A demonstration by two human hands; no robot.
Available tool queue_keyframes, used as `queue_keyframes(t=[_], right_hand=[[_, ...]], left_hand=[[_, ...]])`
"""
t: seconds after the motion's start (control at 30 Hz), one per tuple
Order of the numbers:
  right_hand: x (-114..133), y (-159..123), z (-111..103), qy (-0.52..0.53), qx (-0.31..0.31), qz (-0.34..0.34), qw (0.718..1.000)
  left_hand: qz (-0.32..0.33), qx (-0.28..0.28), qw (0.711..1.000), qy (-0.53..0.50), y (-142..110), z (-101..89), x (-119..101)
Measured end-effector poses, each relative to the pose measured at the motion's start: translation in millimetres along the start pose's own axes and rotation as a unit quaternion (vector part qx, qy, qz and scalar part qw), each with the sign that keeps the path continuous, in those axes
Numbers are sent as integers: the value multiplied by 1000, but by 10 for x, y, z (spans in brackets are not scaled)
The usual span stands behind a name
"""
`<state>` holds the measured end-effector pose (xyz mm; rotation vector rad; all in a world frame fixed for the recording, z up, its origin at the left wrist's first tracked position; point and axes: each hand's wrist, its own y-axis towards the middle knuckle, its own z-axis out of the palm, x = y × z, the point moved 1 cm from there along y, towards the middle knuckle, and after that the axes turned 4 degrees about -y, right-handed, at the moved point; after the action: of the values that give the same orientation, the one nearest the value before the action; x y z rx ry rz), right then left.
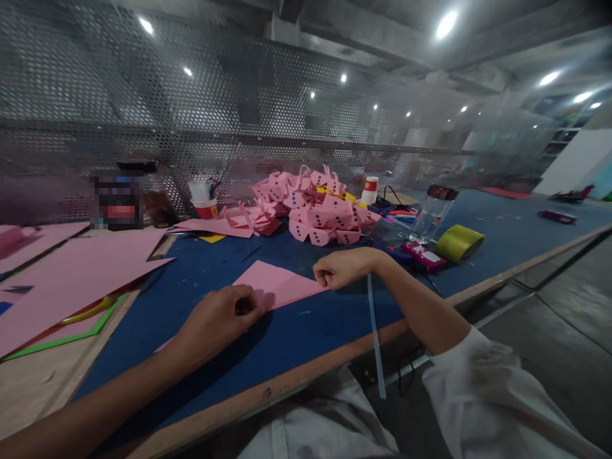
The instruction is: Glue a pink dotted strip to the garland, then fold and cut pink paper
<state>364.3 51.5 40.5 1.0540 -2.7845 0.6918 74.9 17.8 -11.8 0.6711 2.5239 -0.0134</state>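
Note:
A folded piece of pink paper (280,284) lies flat on the blue tabletop between my hands, tapering to a point on the right. My left hand (222,312) is closed at its near left edge, fingers curled down and the thumb side leaving a dark gap. At the right tip my right hand (345,268) is closed, its fingertips bent under against the paper. A pale thin strip (375,338) hangs from below my right wrist past the table's edge. Just behind sits a pile of pink folded paper shapes (329,220) with dark dots on them.
Large pink sheets (81,274) cover the left side, with a green-edged sheet (95,325) underneath. A clear jar (433,213), a yellow-green roll (459,243) and a magenta object (423,256) stand at right. Red-and-white paper cups (204,207) stand before a perforated metal screen (224,83).

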Motion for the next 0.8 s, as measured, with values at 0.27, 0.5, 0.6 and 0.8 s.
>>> queue_keyframes(t=[0.27,0.5,0.6,0.8], right_hand=[[-38,6,7,10,-4,-4,1000],[-6,-18,-29,20,-33,-9,999],[92,-10,-42,67,-96,-38,992],[302,218,130,84,-161,-144,973]], left_hand=[[-8,4,1000,3,7,-4,6],[-11,6,1000,-1,6,-4,16],[-5,2,1000,1,8,1,20],[3,-7,1000,3,15,7,25]])
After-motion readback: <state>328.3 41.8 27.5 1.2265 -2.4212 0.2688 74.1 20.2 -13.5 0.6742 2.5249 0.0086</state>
